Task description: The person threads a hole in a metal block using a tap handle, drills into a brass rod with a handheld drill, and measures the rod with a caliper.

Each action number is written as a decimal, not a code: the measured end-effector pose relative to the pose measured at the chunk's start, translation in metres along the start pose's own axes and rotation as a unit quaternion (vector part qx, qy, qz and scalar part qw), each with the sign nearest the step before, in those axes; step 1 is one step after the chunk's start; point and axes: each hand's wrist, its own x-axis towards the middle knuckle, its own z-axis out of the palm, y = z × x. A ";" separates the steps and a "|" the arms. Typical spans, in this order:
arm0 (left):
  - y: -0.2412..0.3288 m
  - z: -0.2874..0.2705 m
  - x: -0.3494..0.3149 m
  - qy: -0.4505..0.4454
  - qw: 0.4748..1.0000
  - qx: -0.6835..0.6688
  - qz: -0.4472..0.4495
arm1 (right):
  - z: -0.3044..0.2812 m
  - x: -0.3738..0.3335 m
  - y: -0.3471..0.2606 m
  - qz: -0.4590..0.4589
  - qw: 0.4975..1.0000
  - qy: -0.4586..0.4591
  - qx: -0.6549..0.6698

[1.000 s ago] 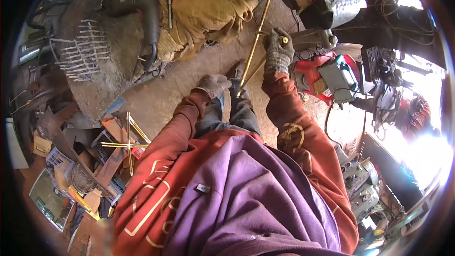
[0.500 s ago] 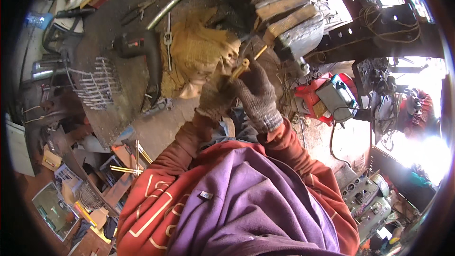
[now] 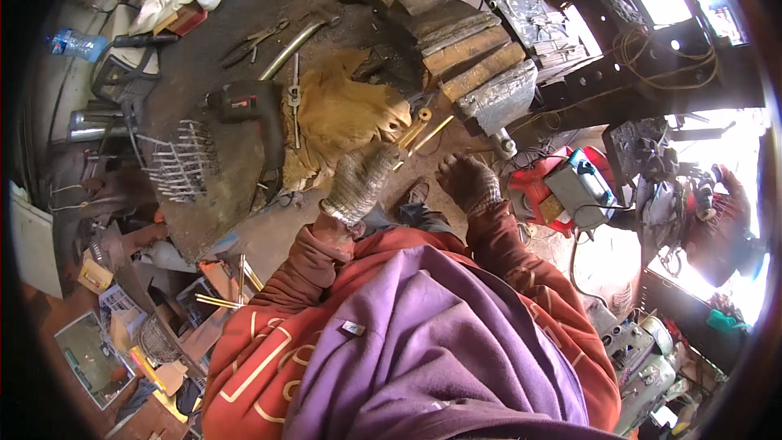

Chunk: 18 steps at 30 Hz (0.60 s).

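Head view: gripping brass rods point(image 3: 413, 129) in left hand point(image 3: 361, 182), just right of tan cloth point(image 3: 350, 110); holding right hand point(image 3: 468, 182) apart, loosely curled, cannot tell if empty. Looks partway, with crossed rods point(image 3: 218, 301) lying at near left, held ones unplaced.

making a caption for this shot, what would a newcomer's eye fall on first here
Probably the purple cloth over the person's red top, filling the lower middle. Next come the brass-coloured rods held in the gloved left hand, just above the centre, and the red object to the right of the gloved right hand.
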 end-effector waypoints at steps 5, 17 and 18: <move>-0.024 -0.016 0.020 0.034 0.961 0.159 0.224 | 0.075 -0.016 0.134 -0.437 0.800 -0.110 -0.395; 0.051 -0.003 0.051 -0.084 0.993 -0.084 0.016 | 0.150 -0.110 0.387 -0.713 0.177 -0.053 -0.677; 0.054 -0.004 0.054 -0.096 0.993 -0.074 0.008 | 0.131 -0.111 0.396 -0.676 0.129 -0.056 -0.723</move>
